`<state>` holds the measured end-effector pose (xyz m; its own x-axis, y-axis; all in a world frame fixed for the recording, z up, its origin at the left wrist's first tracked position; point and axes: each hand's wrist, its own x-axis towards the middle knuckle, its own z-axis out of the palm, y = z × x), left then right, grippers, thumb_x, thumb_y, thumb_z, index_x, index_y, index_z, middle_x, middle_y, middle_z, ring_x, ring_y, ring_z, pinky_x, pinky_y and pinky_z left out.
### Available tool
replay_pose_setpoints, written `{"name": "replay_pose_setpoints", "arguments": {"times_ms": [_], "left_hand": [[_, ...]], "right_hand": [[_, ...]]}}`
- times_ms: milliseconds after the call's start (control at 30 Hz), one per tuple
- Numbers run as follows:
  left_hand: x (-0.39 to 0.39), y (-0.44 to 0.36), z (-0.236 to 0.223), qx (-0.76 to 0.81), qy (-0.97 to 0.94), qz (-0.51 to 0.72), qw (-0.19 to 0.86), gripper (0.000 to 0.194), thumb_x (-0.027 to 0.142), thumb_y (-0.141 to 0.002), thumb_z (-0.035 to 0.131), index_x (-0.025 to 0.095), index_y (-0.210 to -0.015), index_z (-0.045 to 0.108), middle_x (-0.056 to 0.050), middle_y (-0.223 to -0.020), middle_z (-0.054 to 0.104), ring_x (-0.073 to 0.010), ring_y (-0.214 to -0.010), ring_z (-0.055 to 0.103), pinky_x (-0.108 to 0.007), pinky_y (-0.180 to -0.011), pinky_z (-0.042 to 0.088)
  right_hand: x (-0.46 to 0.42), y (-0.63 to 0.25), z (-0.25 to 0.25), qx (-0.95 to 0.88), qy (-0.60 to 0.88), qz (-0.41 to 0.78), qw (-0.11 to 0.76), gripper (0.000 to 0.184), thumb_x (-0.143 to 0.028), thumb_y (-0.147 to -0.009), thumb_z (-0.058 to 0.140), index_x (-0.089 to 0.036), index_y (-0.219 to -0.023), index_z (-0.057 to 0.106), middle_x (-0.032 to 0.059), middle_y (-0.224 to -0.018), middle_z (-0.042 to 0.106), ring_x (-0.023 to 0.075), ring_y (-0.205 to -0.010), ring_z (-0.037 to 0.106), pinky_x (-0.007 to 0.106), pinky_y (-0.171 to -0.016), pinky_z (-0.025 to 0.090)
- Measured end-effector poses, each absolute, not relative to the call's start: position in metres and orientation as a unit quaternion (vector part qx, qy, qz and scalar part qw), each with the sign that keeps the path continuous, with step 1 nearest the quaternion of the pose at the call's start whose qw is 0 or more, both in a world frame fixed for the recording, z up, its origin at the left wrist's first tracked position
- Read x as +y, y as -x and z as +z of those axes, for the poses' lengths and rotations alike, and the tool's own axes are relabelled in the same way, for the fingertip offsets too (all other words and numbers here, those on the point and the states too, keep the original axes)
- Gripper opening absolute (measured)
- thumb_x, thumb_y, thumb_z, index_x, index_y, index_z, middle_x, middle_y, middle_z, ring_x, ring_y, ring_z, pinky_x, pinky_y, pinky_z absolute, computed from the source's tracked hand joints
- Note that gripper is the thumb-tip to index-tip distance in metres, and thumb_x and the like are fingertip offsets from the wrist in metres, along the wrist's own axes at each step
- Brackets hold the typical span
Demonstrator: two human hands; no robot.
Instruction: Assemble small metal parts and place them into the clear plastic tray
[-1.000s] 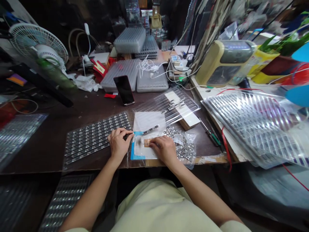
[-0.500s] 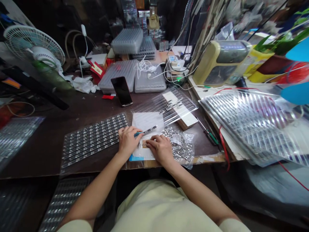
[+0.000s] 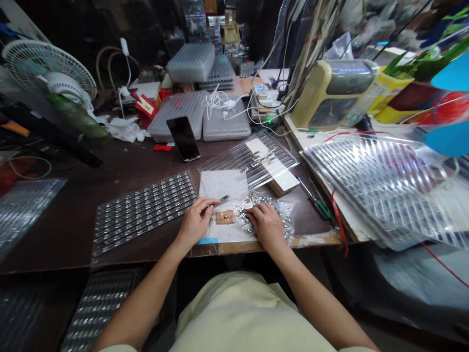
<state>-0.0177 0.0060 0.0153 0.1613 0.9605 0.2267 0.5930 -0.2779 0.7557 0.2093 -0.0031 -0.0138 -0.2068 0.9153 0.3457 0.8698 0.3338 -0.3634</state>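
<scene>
Along the front of the dark workbench (image 3: 62, 239), a white paper sheet (image 3: 223, 185) carries a tan pad (image 3: 224, 217) lying between both hands. The left hand (image 3: 196, 222) pinches a slim metal strip (image 3: 223, 198), its end projecting past the fingertips. The right hand (image 3: 266, 226) rests with fingers curled on a clear bag (image 3: 285, 215) of small silver parts; whether it grasps anything cannot be determined.

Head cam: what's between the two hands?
In the head view, a small tan pad lies on a white sheet between the left hand and right hand, with a clear bag of small silver parts reaching in beside the right hand.
</scene>
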Motion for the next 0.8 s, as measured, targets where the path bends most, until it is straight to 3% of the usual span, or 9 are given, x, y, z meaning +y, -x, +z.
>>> {"name": "replay_pose_setpoints", "arguments": {"times_ms": [167,333,567,800], "left_hand": [[-0.003,0.010,0.004,0.565,-0.696,0.360,0.258,0.015,0.022,-0.084,0.059,0.020,-0.095,0.069,-0.004,-0.093,0.068,-0.0140,-0.074,0.062,-0.025,-0.066,0.049],[-0.010,0.004,-0.006,0.555,-0.702,0.378,0.237,0.010,0.022,-0.082,0.064,0.021,-0.088,0.072,-0.004,-0.090,0.068,-0.0162,-0.084,0.064,-0.028,-0.075,0.051],[-0.011,-0.001,-0.015,0.551,-0.716,0.372,0.212,0.012,0.024,-0.082,0.065,0.022,-0.091,0.072,-0.004,-0.089,0.068,-0.0158,-0.082,0.063,-0.029,-0.077,0.050],[-0.011,-0.004,-0.014,0.558,-0.726,0.352,0.193,0.012,0.026,-0.084,0.063,0.022,-0.090,0.072,-0.004,-0.087,0.067,-0.0158,-0.081,0.062,-0.030,-0.078,0.049]], "right_hand": [[0.000,-0.208,-0.017,-0.760,0.553,0.058,0.337,0.015,-0.030,-0.090,0.057,-0.023,-0.087,0.070,0.0031,-0.086,0.066,0.0176,-0.081,0.053,0.029,-0.071,0.043],[-0.001,-0.208,-0.015,-0.739,0.540,0.105,0.389,0.015,-0.026,-0.091,0.053,-0.022,-0.093,0.068,0.0049,-0.089,0.067,0.0186,-0.085,0.056,0.031,-0.078,0.046],[-0.002,-0.204,-0.011,-0.729,0.530,0.175,0.395,0.009,-0.024,-0.088,0.057,-0.022,-0.083,0.065,0.0039,-0.083,0.067,0.0189,-0.081,0.060,0.032,-0.075,0.046],[-0.003,-0.201,-0.010,-0.725,0.534,0.188,0.393,0.012,-0.026,-0.089,0.055,-0.021,-0.086,0.065,0.0046,-0.085,0.068,0.0186,-0.083,0.061,0.031,-0.076,0.046]]}}
